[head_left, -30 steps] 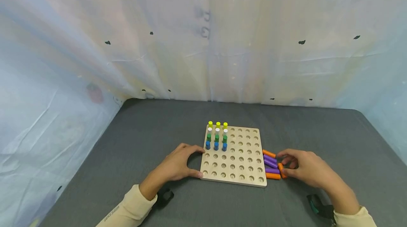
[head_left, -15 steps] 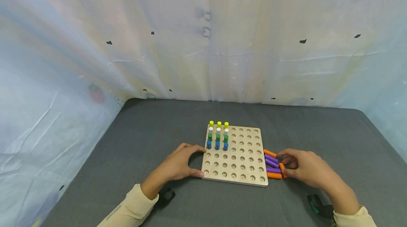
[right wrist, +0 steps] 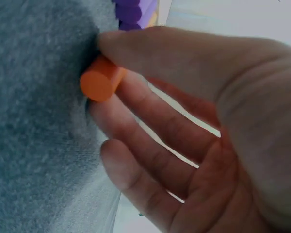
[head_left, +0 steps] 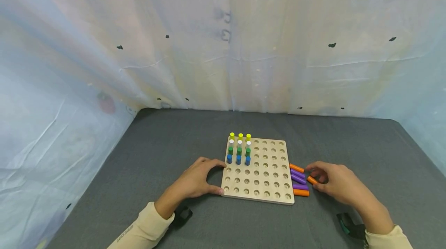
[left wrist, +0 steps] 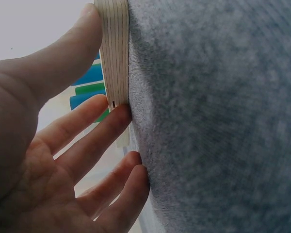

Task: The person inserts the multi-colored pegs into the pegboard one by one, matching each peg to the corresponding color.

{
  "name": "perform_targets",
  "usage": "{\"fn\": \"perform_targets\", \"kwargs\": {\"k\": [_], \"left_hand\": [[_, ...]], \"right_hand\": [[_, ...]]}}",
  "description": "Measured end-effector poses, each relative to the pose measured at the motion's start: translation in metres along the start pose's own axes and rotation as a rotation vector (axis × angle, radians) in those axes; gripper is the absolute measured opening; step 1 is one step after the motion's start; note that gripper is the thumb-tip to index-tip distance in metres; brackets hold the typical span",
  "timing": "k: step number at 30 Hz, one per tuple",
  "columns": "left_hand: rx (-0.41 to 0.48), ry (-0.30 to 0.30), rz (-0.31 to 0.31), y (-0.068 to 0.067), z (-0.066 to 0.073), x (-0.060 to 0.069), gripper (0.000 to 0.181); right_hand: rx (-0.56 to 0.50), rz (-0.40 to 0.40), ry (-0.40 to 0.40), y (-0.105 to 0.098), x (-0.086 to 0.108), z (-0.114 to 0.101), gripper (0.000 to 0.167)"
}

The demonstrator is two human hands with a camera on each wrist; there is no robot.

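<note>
A wooden board (head_left: 251, 187) with rows of round holes lies on the grey surface. Upright in its far left part stand yellow (head_left: 240, 136), white (head_left: 239, 143), green (head_left: 239, 151) and blue (head_left: 238, 160) pegs, three of each colour. The left hand (head_left: 195, 179) touches the board's left edge with thumb and fingers spread; its fingertips meet the layered edge (left wrist: 115, 48) in the left wrist view. Right of the board, the right hand (head_left: 339, 183) pinches an orange peg (head_left: 311, 180) lying low at the cloth, its round end (right wrist: 97, 85) showing between thumb and fingers in the right wrist view.
Purple pegs (head_left: 298, 179) lie beside the board's right edge, between two more orange pegs, one farther back (head_left: 297, 168) and one nearer (head_left: 301, 193). A pale, patterned sheet (head_left: 265, 47) hangs behind the dark grey surface (head_left: 181, 136) and at its sides.
The orange peg at the right hand has turned from nearly front-to-back to slanting, and its near end has moved right. The right thumb has shifted slightly away with it. The left hand keeps its place.
</note>
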State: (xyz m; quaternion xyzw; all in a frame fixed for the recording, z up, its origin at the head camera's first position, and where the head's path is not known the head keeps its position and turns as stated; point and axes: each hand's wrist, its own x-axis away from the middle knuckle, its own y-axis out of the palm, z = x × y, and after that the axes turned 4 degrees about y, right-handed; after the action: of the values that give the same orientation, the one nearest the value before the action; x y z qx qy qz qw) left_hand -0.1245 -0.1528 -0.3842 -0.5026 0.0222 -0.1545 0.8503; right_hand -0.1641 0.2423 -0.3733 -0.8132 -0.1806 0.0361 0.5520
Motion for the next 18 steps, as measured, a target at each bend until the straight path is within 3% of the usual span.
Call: {"fn": "perform_targets", "kwargs": {"k": [9, 18], "left_hand": [[0.004, 0.008, -0.001, 0.002, -0.001, -0.001, 0.071], [0.006, -0.003, 0.001, 0.000, 0.000, 0.000, 0.071]], "right_hand": [[0.040, 0.072, -0.027, -0.001, 0.002, 0.002, 0.035], [-0.065, 0.176, -0.043, -0.005, 0.005, -0.016, 0.030]]}}
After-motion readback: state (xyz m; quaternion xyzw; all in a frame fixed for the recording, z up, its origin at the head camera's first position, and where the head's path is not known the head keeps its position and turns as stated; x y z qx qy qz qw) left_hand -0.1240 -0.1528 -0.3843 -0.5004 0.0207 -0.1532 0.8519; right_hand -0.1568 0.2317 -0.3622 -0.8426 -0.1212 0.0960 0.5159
